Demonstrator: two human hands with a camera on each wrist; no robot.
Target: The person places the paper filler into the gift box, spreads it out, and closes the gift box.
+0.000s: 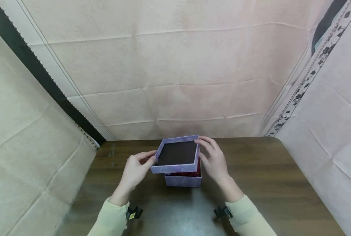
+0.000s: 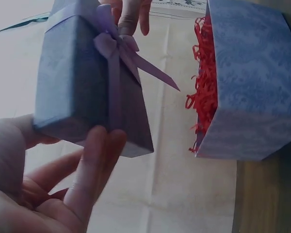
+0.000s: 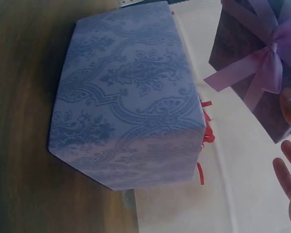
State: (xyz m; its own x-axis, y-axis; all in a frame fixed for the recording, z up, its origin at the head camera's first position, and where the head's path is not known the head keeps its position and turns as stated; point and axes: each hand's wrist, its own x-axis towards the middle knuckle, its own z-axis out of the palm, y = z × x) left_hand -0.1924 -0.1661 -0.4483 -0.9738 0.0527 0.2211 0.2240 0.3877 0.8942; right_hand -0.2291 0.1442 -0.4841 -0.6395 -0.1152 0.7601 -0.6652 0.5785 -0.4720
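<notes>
Both hands hold a purple-blue gift box lid [image 1: 174, 168] tilted above the open box, its black inside [image 1: 176, 153] facing the head camera. My left hand [image 1: 136, 168] pinches the lid's left edge between thumb and fingers. At the opposite edge, my right hand [image 1: 216, 161] grips it with fingers over the rim. On the lid's outer face, a lilac ribbon bow [image 3: 269, 56] shows in both wrist views. Below the lid stands the patterned box [image 1: 182, 181], filled with red shredded paper [image 2: 206, 87]. In the head view the lid hides most of the box's opening.
The box stands on a brown wooden table [image 1: 261, 177], near its far side. Pale cloth [image 1: 175, 65] hangs behind the table, with more cloth at left and right. Each wrist carries a small black camera mount [image 1: 222, 212].
</notes>
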